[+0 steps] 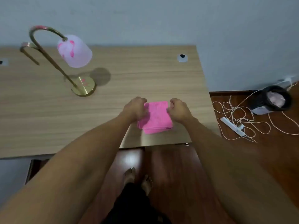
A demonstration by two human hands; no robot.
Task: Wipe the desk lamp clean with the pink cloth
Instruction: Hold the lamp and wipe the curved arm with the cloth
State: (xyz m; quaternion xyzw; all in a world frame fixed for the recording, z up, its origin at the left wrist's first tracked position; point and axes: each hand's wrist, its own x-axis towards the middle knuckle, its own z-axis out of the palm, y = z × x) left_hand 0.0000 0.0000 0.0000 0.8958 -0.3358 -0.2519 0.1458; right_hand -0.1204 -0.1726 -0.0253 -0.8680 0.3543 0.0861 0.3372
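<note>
A: Head view, left to right: the brass arched desk lamp with frosted pink-smeared shade point(74, 51) stands near the wooden desk's point(145, 78) far left edge.

B: Handling?

A: Likely top-heavy, shade fragile; steady it at the round base.

B: Cloth?

A: The folded pink microfibre cloth point(157, 118) lies near the front right corner. Soft, light. Left hand point(135, 109) and right hand point(178, 109), fingers curled, pinch its side edges.
</note>
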